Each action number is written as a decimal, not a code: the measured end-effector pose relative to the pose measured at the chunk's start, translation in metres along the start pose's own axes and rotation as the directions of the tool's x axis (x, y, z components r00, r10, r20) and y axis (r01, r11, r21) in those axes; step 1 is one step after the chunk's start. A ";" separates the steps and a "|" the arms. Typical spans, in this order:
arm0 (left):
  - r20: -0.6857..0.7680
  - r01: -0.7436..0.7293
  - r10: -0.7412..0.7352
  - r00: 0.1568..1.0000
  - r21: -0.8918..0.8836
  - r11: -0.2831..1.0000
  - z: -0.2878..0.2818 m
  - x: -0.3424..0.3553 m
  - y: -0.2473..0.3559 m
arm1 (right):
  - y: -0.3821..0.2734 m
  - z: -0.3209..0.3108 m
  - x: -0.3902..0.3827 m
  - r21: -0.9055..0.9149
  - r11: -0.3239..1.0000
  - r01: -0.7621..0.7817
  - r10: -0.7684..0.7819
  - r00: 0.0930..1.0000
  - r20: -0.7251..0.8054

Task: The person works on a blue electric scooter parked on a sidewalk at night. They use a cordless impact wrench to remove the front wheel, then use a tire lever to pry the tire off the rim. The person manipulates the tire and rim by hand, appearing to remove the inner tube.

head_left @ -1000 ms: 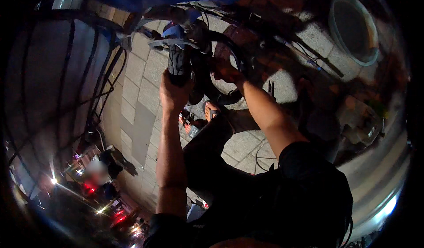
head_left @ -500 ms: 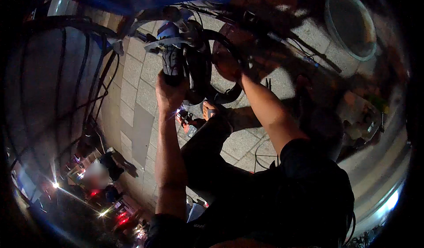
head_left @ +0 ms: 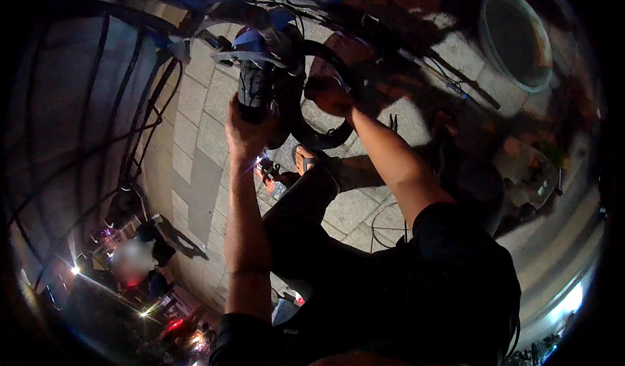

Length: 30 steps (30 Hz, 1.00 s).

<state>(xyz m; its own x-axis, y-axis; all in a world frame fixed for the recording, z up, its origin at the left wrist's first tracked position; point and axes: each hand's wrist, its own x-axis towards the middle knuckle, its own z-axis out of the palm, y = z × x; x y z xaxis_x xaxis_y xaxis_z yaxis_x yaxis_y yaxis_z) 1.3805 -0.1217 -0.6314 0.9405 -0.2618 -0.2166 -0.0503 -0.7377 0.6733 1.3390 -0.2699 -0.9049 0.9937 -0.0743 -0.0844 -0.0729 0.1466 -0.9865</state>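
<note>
A black treaded tyre point(head_left: 254, 83) of a wheel stands upright in front of me, under a curved grey fender point(head_left: 250, 58). My left hand point(head_left: 249, 130) is closed around the tyre's near lower part. To the right of the tyre hangs a loop of black rubber point(head_left: 319, 138), which looks like an inner tube. At the loop's right side is my right hand point(head_left: 332, 99), its wrist crossing the rim of the loop. Deep shadow hides those fingers, so their grip cannot be made out.
A large round basin point(head_left: 517, 40) stands at the far right. A long dark rod point(head_left: 462, 92) lies on the paving point(head_left: 202, 115). On the left is a barred metal frame point(head_left: 97, 99). My sandalled foot point(head_left: 305, 161) is below the wheel. Bright lights and a person are at lower left.
The view has shifted slightly, so the floor and my arms appear a little further left. Both hands keep their places at the tyre and the rubber loop.
</note>
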 end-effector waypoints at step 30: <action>0.012 -0.129 0.128 0.992 0.053 0.990 -0.001 0.005 -0.018 | 0.001 -0.047 0.035 -0.023 0.845 -0.534 0.521 0.812 0.265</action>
<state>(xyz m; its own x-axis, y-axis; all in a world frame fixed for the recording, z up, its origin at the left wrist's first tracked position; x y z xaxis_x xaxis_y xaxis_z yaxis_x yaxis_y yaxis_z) 1.3862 -0.1093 -0.6442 0.9222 -0.3617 -0.1369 -0.1888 -0.7298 0.6571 1.3695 -0.3186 -0.9153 0.7913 0.2771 -0.5451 -0.5946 0.1408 -0.7916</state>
